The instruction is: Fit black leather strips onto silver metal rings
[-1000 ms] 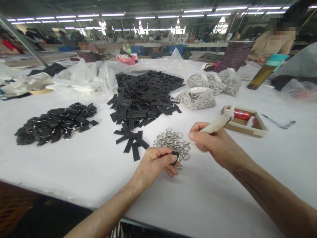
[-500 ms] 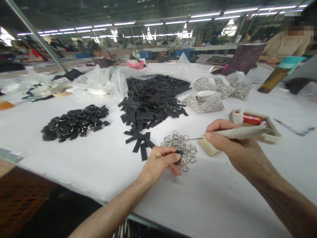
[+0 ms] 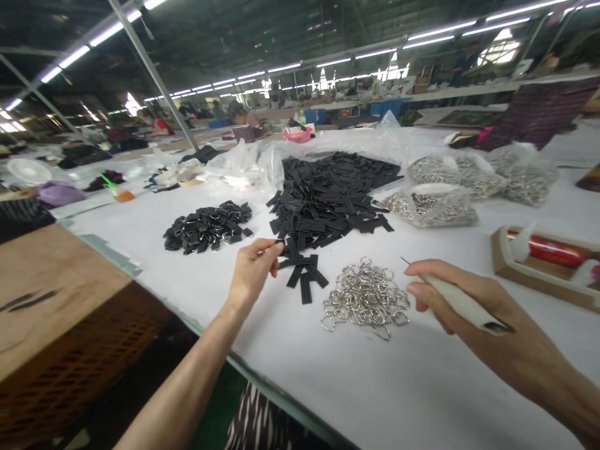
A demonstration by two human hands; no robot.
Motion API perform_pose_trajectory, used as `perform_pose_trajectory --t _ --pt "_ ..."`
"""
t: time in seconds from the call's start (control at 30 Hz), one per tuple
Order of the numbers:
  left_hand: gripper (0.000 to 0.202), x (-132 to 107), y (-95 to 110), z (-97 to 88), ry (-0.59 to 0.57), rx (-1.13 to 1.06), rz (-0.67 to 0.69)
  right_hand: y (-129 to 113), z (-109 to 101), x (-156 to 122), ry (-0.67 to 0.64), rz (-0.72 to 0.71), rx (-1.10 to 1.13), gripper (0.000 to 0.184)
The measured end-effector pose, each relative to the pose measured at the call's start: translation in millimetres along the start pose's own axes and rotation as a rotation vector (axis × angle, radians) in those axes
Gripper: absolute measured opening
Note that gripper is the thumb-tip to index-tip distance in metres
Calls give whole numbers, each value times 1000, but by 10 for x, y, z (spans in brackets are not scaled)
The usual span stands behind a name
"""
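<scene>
My left hand (image 3: 255, 265) pinches a small black strap piece (image 3: 280, 242) between thumb and forefinger. It is at the left edge of the loose black straps (image 3: 304, 275), between the large strap pile and a smaller heap of black straps with metal rings (image 3: 209, 226). My right hand (image 3: 462, 306) is closed around a pale-handled awl (image 3: 462, 303), its thin metal tip pointing left. That tip hovers just right of a pile of silver D-rings (image 3: 365, 297) on the white table. Whether a ring is on the pinched strap cannot be seen.
A large pile of black straps (image 3: 328, 194) spreads across the middle. Clear bags of metal rings (image 3: 440, 206) lie behind the D-rings. At the right is a cardboard box (image 3: 544, 269) holding a red roll. An orange crate (image 3: 84, 362) stands by the table's left edge.
My left hand has moved left, away from the D-rings to beside the loose straps, still pinching a black piece. The awl's tip has left the ring pile. The view has swung left.
</scene>
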State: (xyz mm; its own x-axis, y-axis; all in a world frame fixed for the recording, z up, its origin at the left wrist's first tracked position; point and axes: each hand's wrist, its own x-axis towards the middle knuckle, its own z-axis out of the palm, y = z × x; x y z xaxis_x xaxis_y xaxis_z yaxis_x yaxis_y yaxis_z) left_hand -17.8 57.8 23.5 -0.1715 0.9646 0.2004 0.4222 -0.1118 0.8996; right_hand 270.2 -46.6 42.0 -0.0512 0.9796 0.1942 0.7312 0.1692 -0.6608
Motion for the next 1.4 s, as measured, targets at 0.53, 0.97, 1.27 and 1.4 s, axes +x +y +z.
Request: perform_pose_trajectory --t 0.53,0.97,1.27,1.4 --pt "25 -46 -273 169 -366 598 460 -28 263 -24 -167 -60 -3 20" --pt "18 -166 -21 349 -472 570 448 77 219 89 -260 -21 95 7" --pt "13 -237 350 480 -377 -348 -111 -44 487 -21 -231 -125 -93 6" --pt "11 -276 385 713 -446 -620 -321 -23 667 -50 -201 -174 -321 4"
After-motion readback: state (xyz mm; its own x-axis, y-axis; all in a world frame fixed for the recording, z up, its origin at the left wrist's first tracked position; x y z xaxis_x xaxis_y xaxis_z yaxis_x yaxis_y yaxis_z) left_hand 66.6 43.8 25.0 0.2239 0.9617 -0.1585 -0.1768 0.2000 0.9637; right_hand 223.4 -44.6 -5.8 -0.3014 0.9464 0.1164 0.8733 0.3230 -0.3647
